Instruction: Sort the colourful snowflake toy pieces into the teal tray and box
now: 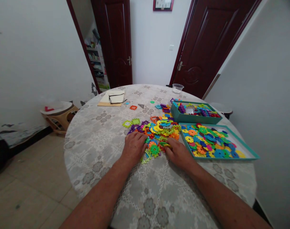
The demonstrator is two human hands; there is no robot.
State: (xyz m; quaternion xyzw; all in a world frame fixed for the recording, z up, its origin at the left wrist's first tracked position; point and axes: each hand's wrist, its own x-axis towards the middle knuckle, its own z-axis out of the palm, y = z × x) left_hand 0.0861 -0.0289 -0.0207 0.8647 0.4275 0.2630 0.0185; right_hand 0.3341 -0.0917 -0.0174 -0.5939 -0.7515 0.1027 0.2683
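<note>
A pile of bright plastic gear pieces [162, 127] lies in the middle of the table, in yellow, green, orange, purple and blue. My left hand [134, 144] rests over the pile's near left edge, its fingers stretched and touching pieces. At the near right side, my right hand [177, 152] pinches a yellow-green gear piece [168, 145] between thumb and fingers, partly hidden. A green gear [154, 149] lies between both hands. Beside it, toward me, is a pale green square frame piece [146, 157].
Right of the pile, a teal box lid [245, 148] holds many round notched discs. Behind it stands a teal box [197, 118] of mixed pieces. Eyeglasses [116, 99] lie on a notebook [105, 99] at the far left; a clear plastic tub [177, 88] sits at the back edge.
</note>
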